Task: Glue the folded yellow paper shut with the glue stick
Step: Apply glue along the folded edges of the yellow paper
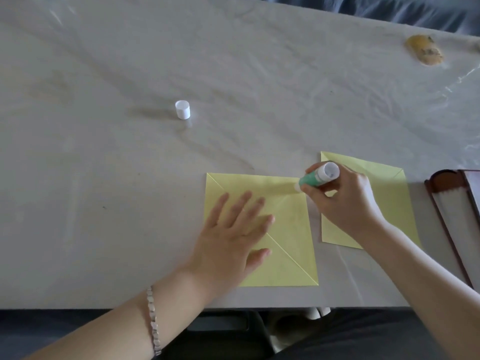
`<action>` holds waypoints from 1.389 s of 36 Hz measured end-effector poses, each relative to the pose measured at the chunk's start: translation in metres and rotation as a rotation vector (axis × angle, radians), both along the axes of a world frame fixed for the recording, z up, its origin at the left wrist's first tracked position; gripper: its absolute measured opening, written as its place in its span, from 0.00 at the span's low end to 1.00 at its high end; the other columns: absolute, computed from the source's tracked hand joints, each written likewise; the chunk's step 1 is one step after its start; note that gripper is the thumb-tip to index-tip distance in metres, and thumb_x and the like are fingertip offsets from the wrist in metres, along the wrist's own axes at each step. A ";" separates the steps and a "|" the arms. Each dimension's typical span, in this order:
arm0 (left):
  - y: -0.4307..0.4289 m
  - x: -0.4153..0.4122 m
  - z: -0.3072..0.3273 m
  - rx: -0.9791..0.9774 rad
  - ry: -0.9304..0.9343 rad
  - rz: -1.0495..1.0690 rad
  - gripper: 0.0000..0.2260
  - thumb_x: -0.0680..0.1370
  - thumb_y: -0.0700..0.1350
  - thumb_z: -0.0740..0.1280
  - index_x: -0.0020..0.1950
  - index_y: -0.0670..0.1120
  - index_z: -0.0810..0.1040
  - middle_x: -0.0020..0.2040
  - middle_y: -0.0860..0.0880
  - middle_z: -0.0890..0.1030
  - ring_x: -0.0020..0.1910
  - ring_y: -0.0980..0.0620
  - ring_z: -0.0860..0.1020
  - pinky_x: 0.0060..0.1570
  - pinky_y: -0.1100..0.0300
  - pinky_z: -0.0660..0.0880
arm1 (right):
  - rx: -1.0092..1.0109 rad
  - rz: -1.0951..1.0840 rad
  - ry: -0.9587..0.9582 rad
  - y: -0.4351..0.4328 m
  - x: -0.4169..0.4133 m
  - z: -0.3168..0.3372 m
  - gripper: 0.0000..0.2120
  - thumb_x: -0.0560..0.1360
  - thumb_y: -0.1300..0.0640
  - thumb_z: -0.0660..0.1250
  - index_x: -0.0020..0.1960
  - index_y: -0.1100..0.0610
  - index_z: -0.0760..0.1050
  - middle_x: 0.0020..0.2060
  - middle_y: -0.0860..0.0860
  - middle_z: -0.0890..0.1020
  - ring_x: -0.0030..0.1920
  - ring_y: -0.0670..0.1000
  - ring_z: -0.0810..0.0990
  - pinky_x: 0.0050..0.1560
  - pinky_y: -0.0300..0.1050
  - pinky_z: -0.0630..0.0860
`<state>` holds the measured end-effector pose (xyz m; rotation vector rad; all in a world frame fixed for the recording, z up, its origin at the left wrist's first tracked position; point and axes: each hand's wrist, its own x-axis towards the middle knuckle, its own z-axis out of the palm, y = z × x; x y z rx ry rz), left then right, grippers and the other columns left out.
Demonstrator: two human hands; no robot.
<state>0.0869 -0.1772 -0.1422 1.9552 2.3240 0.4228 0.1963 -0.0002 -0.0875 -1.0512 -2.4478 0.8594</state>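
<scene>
Fingers (pixel 315 189) of the right hand (pixel 345 201) are gripping the glue stick (pixel 315 178), tip on paper (pixel 288 229).
Left hand (pixel 233 229) is lying flat, pinning it; light, even strokes should suit.

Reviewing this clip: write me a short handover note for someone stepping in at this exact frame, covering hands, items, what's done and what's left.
Left hand: flat, palm down, pinning the folded yellow paper to the table.
Right hand: gripping the green glue stick, its tip on the paper's upper right corner.
White cap: off, standing on the table to the far left of the paper.
Second yellow folded sheet: lies to the right, partly under the right hand.
Done: stick uncapped, glue going on.
Left: finish gluing, press the flap shut, recap the stick.
</scene>
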 end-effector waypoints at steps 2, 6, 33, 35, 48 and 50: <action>-0.001 0.002 -0.002 0.018 -0.025 -0.040 0.21 0.76 0.54 0.55 0.63 0.48 0.75 0.65 0.45 0.75 0.66 0.44 0.71 0.62 0.46 0.61 | 0.001 0.025 -0.006 -0.005 0.005 0.001 0.09 0.65 0.63 0.74 0.43 0.57 0.78 0.35 0.50 0.80 0.34 0.49 0.78 0.34 0.24 0.69; -0.003 0.001 -0.005 0.000 -0.076 -0.031 0.21 0.76 0.54 0.55 0.65 0.50 0.74 0.66 0.46 0.75 0.66 0.45 0.71 0.63 0.50 0.61 | 0.003 0.080 -0.011 -0.019 0.020 0.003 0.09 0.65 0.64 0.74 0.42 0.57 0.78 0.34 0.47 0.80 0.40 0.44 0.77 0.35 0.23 0.68; 0.005 0.006 -0.005 0.005 -0.149 0.016 0.27 0.71 0.61 0.59 0.65 0.49 0.73 0.64 0.47 0.75 0.65 0.47 0.67 0.63 0.48 0.62 | -0.035 0.161 -0.040 -0.037 0.023 0.006 0.09 0.65 0.61 0.75 0.43 0.54 0.78 0.38 0.43 0.80 0.40 0.40 0.77 0.38 0.31 0.73; 0.005 0.006 -0.004 -0.001 -0.166 0.024 0.28 0.70 0.63 0.59 0.65 0.49 0.73 0.65 0.47 0.74 0.66 0.47 0.66 0.63 0.48 0.62 | -0.040 0.188 -0.049 -0.041 0.028 0.007 0.10 0.64 0.61 0.75 0.43 0.53 0.78 0.39 0.41 0.80 0.42 0.41 0.77 0.39 0.30 0.73; 0.024 -0.012 0.016 0.058 -0.127 0.042 0.21 0.71 0.59 0.56 0.50 0.46 0.79 0.51 0.48 0.81 0.57 0.47 0.71 0.58 0.53 0.59 | -0.034 0.121 -0.026 -0.021 -0.002 0.003 0.09 0.65 0.63 0.74 0.42 0.56 0.77 0.34 0.44 0.78 0.34 0.41 0.75 0.35 0.27 0.69; 0.033 -0.021 0.027 -0.021 -0.127 0.049 0.26 0.71 0.62 0.59 0.62 0.47 0.73 0.64 0.48 0.75 0.68 0.48 0.65 0.65 0.53 0.52 | -0.034 0.114 -0.028 -0.019 -0.004 0.002 0.09 0.65 0.63 0.74 0.43 0.56 0.77 0.34 0.48 0.80 0.35 0.46 0.75 0.35 0.31 0.70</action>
